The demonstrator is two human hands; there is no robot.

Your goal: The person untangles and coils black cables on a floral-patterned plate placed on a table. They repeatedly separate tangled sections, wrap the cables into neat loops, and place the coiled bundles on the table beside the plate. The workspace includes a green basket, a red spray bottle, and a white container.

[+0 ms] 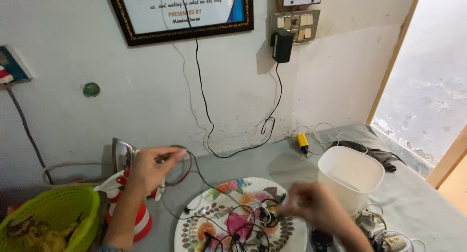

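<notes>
Plate (194, 227) holds our tangled cable (228, 218); right hand (314, 206), blurred, fingers' state unreadable, sits at the tangle. Left hand (151, 167) pinches one end up-left; strand runs diagonally between them.

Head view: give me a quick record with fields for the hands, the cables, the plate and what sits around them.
left hand: raised, pinching a thin black cable
right hand: blurred, over the cable tangle; grip unclear
plate: flowered, holds the tangle
white tub: right of the plate, upright
green basket: far left
iron: standing behind the left hand
yellow plug: near the wall
charger: in the wall socket
</notes>
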